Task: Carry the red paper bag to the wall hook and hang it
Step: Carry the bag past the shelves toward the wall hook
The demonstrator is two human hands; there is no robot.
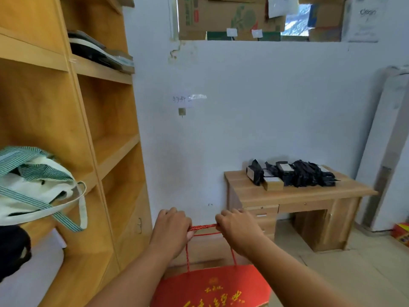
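Nearest the camera, a red bag (212, 286) with gold lettering is seen at the bottom edge, cut off by the frame. It is hung from its red cord handles (203, 228), which are stretched taut between two fists. The left hand (171, 229) is closed around the cords at their left end, and the right hand (238, 229) is closed around them at the right end; both fists are shown knuckles up, with bare forearms reaching back toward the camera. The bag is held in the air, in front of a pale wall (265, 107) and well below a small square hook (182, 111) fixed to it. A taped paper note (183, 99) with handwriting is seen just above the hook. A wooden shelf unit (99, 129) is stood on the left, and a striped cloth tote (37, 187) is draped from one of its shelves. A low wooden desk (298, 196) is set against the wall on the right, and black packets (294, 172) are piled on it. Cardboard boxes (232, 16) are stacked in an opening above the wall.
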